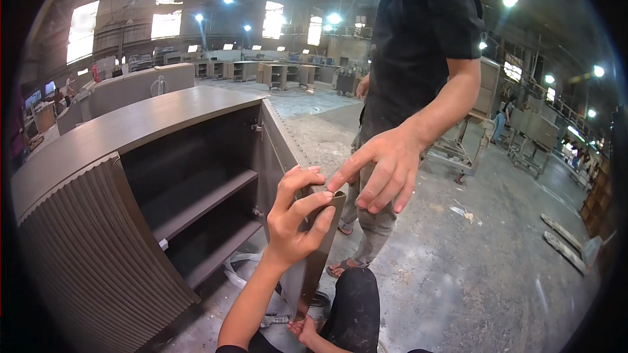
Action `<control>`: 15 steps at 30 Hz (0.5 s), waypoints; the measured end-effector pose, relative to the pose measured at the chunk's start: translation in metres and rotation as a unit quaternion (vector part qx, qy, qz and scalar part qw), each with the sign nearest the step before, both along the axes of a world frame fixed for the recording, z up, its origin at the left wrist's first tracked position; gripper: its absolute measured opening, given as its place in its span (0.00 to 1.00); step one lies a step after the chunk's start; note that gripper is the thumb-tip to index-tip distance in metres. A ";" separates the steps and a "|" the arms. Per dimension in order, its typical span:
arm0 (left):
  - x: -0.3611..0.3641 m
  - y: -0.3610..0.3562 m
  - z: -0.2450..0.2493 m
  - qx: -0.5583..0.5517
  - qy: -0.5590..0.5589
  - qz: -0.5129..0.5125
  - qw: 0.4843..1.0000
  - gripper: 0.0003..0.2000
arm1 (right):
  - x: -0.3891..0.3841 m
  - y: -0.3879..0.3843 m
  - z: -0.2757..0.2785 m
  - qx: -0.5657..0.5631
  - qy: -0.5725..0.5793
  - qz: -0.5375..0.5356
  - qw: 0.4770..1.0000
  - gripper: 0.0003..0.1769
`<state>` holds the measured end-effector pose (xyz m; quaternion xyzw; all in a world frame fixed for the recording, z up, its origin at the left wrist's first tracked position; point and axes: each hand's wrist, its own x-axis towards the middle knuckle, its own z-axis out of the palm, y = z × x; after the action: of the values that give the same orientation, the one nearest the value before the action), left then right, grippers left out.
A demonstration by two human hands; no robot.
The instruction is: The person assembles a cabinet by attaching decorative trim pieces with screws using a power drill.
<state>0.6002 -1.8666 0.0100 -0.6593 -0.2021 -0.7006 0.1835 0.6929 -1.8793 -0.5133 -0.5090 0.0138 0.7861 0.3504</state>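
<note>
A dark cabinet (196, 211) with a fluted front stands at the left, its right-hand door (314, 255) swung open toward me. My left hand (296, 217) is bent round the top outer corner of that door, with the thumb on the near side. Low down, my right hand (305, 329) has its fingers closed at the door's bottom corner. A co-worker's hand (386, 168) reaches in from the right, one fingertip at the same top corner, close to my left fingertips.
The co-worker (418, 46) stands in a black shirt just beyond the door. My knee (356, 307) is right of the door. White wrapping (237, 274) lies under the cabinet. Wheeled racks (461, 137) and long pieces (564, 252) are on the right; more cabinets (278, 73) stand behind.
</note>
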 end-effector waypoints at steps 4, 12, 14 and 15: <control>-0.002 -0.001 0.001 0.014 0.022 0.016 1.000 0.15 | -0.002 0.000 0.003 0.034 -0.004 0.004 0.999 0.24; 0.003 0.011 -0.006 0.037 -0.030 -0.100 0.994 0.30 | -0.003 -0.008 0.032 0.047 -0.001 -0.027 0.999 0.25; 0.007 0.014 -0.004 0.044 -0.045 -0.070 0.996 0.27 | -0.005 0.000 0.026 0.011 0.002 -0.019 1.000 0.31; 0.005 0.011 -0.005 0.047 -0.050 -0.039 0.997 0.26 | 0.001 -0.003 0.037 0.001 0.030 -0.008 1.000 0.33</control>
<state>0.6048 -1.8554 0.0049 -0.6211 -0.1518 -0.7483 0.1768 0.6935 -1.8820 -0.4759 -0.4851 0.0273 0.7981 0.3563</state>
